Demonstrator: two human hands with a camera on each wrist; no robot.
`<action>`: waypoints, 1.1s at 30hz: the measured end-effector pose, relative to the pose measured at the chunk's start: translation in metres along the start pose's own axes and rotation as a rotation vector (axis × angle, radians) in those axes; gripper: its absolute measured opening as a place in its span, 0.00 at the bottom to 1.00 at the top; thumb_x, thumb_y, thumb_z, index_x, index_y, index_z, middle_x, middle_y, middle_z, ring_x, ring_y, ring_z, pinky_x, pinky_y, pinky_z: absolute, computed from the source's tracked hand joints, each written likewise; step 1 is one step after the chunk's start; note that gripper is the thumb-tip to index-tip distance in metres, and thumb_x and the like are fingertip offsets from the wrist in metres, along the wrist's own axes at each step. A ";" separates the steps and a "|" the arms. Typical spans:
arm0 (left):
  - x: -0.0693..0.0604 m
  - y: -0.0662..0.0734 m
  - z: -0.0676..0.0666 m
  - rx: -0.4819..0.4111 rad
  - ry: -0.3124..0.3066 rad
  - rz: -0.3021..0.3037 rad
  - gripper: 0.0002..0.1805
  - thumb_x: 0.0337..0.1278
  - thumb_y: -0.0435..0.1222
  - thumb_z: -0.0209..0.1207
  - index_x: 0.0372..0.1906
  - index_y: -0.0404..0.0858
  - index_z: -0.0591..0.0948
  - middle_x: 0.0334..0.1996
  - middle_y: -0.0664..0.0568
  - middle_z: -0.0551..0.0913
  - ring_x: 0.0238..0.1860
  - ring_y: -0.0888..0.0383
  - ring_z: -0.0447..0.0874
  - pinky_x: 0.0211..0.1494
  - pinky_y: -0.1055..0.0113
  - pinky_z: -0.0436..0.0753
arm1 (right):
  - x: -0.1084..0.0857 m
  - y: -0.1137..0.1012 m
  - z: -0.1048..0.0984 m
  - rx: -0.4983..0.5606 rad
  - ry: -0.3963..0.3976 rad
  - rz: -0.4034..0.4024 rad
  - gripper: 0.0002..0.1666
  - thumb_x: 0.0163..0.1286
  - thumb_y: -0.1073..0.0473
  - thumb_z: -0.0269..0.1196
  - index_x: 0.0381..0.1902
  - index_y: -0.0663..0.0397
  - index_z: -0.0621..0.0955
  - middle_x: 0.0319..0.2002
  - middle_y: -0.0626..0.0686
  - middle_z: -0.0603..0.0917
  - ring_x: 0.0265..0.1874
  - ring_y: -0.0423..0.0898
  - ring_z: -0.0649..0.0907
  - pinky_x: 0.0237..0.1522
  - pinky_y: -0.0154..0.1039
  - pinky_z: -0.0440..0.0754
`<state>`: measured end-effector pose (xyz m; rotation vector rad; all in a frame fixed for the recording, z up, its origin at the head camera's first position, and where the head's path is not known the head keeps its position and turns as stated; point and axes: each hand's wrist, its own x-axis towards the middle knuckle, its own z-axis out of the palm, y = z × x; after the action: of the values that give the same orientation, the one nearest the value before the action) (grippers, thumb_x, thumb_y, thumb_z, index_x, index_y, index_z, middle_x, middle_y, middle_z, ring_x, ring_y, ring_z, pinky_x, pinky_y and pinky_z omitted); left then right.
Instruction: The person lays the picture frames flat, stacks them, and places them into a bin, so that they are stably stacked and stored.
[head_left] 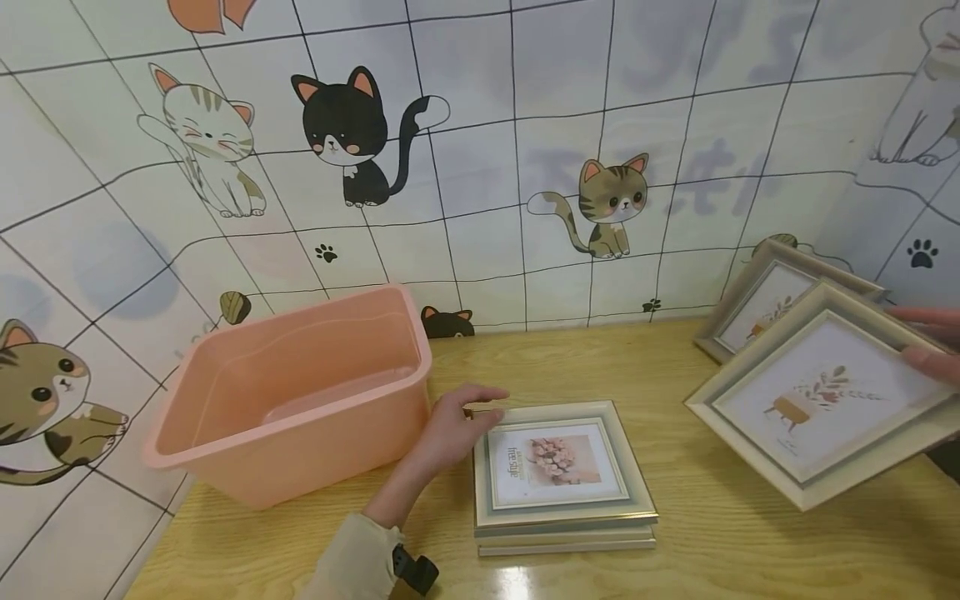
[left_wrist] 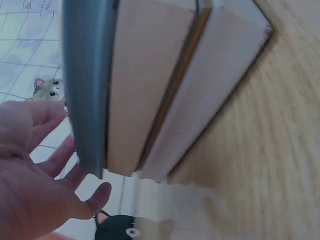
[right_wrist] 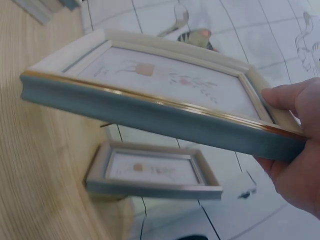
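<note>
In the head view my right hand point(head_left: 933, 354) grips the right corner of a cream picture frame point(head_left: 900, 433), its print showing leaves over a tan pot. The right wrist view shows the thumb on the front of this picture frame point(right_wrist: 165, 112), which is tilted above the table. Behind it is a similar picture frame point(head_left: 731, 321). My left hand point(head_left: 457, 429) is at the upper left corner of stacked picture frames point(head_left: 558, 537); the top one carries a pink flower print. Seen from the left wrist, its fingers point(left_wrist: 55, 162) are spread loosely beside the stack, pinching nothing.
A pink plastic tub point(head_left: 315, 450) stands on the left of the wooden table point(head_left: 600, 358). Behind the table rises a wall point(head_left: 480, 200) covered with a cat pattern and grid lines; another patterned wall closes off the left side.
</note>
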<state>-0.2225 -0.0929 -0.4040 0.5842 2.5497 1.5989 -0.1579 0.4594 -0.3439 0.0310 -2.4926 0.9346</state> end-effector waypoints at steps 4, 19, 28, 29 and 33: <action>-0.002 0.013 -0.001 0.026 -0.016 0.098 0.16 0.71 0.38 0.63 0.59 0.45 0.85 0.61 0.52 0.81 0.65 0.47 0.74 0.59 0.44 0.78 | -0.004 -0.032 0.011 -0.034 0.068 -0.082 0.34 0.77 0.63 0.61 0.77 0.39 0.69 0.59 0.24 0.71 0.39 0.11 0.68 0.29 0.15 0.71; -0.011 0.062 0.006 -0.017 -0.001 0.436 0.18 0.68 0.30 0.64 0.61 0.37 0.83 0.58 0.50 0.82 0.60 0.54 0.78 0.60 0.56 0.81 | -0.024 -0.132 0.051 0.266 -0.112 -0.049 0.31 0.71 0.69 0.66 0.69 0.41 0.79 0.51 0.24 0.80 0.39 0.27 0.79 0.32 0.21 0.76; -0.009 0.091 0.020 -0.002 -0.097 0.539 0.27 0.71 0.34 0.63 0.71 0.38 0.74 0.67 0.48 0.77 0.68 0.58 0.72 0.63 0.60 0.78 | -0.038 -0.144 0.076 0.352 -0.180 -0.073 0.30 0.71 0.70 0.66 0.68 0.47 0.79 0.54 0.28 0.83 0.42 0.31 0.82 0.33 0.26 0.80; -0.009 0.094 0.020 0.009 -0.119 0.540 0.28 0.71 0.34 0.63 0.72 0.39 0.73 0.68 0.48 0.76 0.68 0.58 0.72 0.63 0.60 0.78 | -0.040 -0.147 0.078 0.357 -0.189 -0.079 0.30 0.71 0.71 0.66 0.68 0.48 0.79 0.54 0.29 0.83 0.40 0.32 0.82 0.32 0.27 0.81; -0.013 0.102 0.023 0.036 -0.218 0.530 0.32 0.72 0.35 0.61 0.77 0.41 0.68 0.71 0.49 0.72 0.68 0.57 0.73 0.61 0.64 0.78 | -0.044 -0.154 0.086 0.369 -0.203 -0.106 0.30 0.69 0.73 0.65 0.67 0.49 0.80 0.56 0.30 0.83 0.41 0.33 0.82 0.33 0.27 0.80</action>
<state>-0.1765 -0.0387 -0.3265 1.4469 2.3855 1.5042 -0.1268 0.2812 -0.3243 0.3917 -2.4308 1.3913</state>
